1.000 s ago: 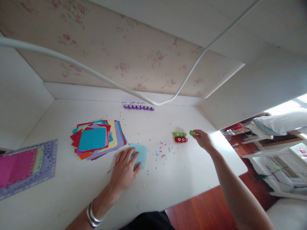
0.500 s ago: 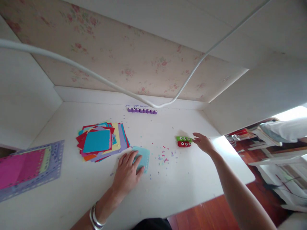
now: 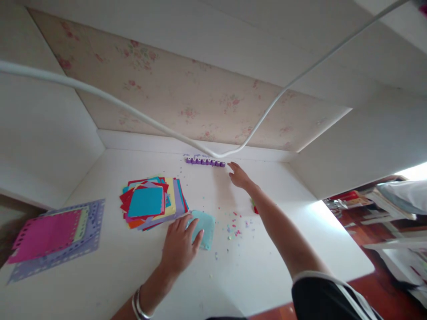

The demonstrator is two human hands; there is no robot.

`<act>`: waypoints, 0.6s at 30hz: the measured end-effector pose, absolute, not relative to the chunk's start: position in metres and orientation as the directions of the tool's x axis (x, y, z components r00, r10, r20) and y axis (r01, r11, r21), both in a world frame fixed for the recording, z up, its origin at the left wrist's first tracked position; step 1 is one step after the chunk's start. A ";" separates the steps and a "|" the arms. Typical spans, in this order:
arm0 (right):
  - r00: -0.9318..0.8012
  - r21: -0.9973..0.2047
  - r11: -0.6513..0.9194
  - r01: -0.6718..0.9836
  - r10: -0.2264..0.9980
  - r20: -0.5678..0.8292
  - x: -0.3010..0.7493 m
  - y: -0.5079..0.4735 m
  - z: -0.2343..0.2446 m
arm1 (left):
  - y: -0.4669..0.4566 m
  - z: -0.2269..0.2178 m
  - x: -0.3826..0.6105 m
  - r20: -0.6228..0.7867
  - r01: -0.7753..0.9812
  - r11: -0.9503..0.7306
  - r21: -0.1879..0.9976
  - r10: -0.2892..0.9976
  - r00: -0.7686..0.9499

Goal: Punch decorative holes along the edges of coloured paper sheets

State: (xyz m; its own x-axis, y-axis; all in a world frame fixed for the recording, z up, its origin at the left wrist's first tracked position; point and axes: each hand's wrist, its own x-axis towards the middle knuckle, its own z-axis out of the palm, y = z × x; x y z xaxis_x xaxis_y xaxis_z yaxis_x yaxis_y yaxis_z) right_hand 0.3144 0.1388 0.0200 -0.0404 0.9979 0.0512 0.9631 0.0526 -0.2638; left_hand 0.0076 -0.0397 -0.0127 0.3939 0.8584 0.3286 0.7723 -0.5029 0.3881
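Note:
My left hand [image 3: 180,244] lies flat with spread fingers on a light blue paper card [image 3: 205,226] near the middle of the white table [image 3: 100,275]. My right hand [image 3: 238,175] is stretched out far across the table, fingers open and holding nothing, just right of a row of small purple punches [image 3: 205,162] by the back wall. My right forearm covers most of the green and red punches; only a red sliver [image 3: 254,208] shows.
A stack of coloured paper squares [image 3: 151,202] lies left of the card. Punched pink and purple sheets [image 3: 55,235] sit at the far left. Paper confetti [image 3: 235,226] is scattered right of the card. A white cable [image 3: 133,113] hangs across the view.
My right hand let go of the green punch beside the red ones and reached left and farther back, toward the purple row. The left hand stayed on the card.

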 end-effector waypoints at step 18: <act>-0.045 -0.181 0.049 0.982 0.999 0.025 0.333 0.132 0.013 | -0.040 -0.023 0.009 0.247 0.853 -0.370 0.367 0.923 0.295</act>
